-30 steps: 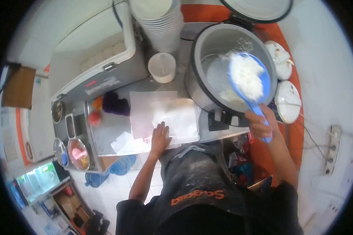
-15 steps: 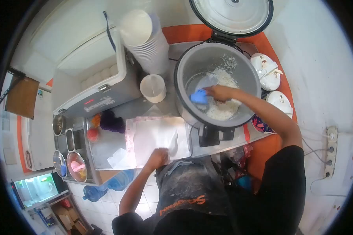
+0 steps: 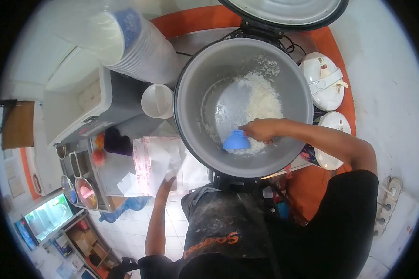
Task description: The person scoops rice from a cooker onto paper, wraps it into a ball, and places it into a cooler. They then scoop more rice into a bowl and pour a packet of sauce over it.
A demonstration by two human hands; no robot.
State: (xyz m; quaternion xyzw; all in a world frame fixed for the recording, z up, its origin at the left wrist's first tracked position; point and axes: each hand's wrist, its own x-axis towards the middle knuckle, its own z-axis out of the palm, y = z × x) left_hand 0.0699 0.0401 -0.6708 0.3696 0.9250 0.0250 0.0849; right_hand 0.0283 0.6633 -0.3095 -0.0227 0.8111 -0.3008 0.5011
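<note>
My right hand (image 3: 260, 129) grips a small blue bowl (image 3: 237, 141) by its base, mouth down. Both are inside the large round rice cooker pot (image 3: 191, 116), low over the near side. White cooked rice (image 3: 263, 100) lies along the pot's right and near side, and the metal bottom shows bare at left. My left hand (image 3: 165, 185) is at the near edge of a stack of wrapping paper (image 3: 195, 173), apparently pinching a sheet that curls up above it. Its fingertips are partly hidden.
The cooker's lid (image 3: 288, 11) stands raised behind. To the left are a white plastic tub (image 3: 157, 101), stacked cups (image 3: 146, 51) and an open cooler box (image 3: 104, 102). Two white lidded pots (image 3: 322, 76) stand at right. Strainers (image 3: 84, 188) lie far left.
My view has shifted closer to the cooker. The blue bowl has tipped from lying sideways to mouth down in my right hand. My left hand has moved left along the paper, where a sheet now curls.
</note>
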